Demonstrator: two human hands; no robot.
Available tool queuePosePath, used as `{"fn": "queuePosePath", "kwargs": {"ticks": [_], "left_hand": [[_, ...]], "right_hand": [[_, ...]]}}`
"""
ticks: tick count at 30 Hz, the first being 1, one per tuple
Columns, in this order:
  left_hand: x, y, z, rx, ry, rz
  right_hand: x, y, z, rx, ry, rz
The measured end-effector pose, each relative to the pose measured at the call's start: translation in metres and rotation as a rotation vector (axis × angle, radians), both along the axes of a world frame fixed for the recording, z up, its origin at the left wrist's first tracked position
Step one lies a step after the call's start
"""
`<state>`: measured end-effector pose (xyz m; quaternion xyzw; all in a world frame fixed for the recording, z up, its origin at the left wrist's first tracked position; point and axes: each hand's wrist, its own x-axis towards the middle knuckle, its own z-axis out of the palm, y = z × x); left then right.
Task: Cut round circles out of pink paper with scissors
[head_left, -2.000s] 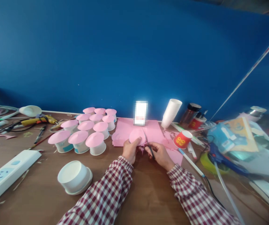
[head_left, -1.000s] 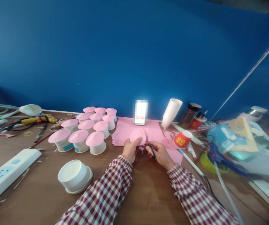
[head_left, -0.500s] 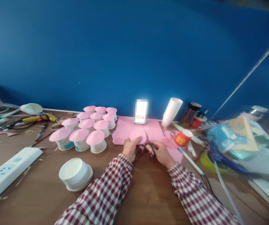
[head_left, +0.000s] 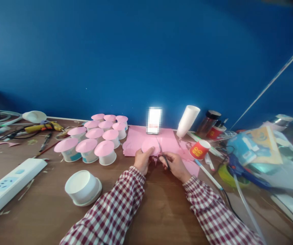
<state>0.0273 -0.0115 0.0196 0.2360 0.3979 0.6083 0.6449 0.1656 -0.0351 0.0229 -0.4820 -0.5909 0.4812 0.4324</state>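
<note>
My left hand [head_left: 143, 160] pinches a pink paper disc [head_left: 149, 146], thumb on top and fingers hidden beneath. Closed around the dark handle of a pair of scissors [head_left: 165, 161] is my right hand [head_left: 176, 165], close to the disc's right edge. The scissor blades are mostly hard to make out against the paper. Behind both hands lies a stack of pink paper sheets [head_left: 133, 139]. Pink scraps [head_left: 192, 167] lie to the right, under and around a red paper cup [head_left: 199, 149] tipped at an angle.
Several white cups with pink cone tops [head_left: 104, 148] stand in rows at left. Nearer are a white tub [head_left: 81, 187] and a power strip [head_left: 11, 187]. A phone [head_left: 154, 119] and a leaning stack of white cups [head_left: 188, 119] stand behind; a blue glue gun [head_left: 243, 172] lies right.
The view has shifted very slightly. Both hands keep nearly the same place, with the disc and scissors still held.
</note>
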Motion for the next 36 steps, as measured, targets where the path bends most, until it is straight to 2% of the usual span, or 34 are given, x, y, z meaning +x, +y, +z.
{"fn": "queuePosePath", "kwargs": {"ticks": [26,36], "left_hand": [[0.0001,0.0002,0.0010,-0.009,-0.005,0.013],[-0.0003,0.0007,-0.0001,-0.008,-0.021,0.009]], "right_hand": [[-0.0004,0.0000,0.0017,0.032,-0.056,0.005],[0.0014,0.0018,-0.0029,0.059,-0.074,0.029]]}}
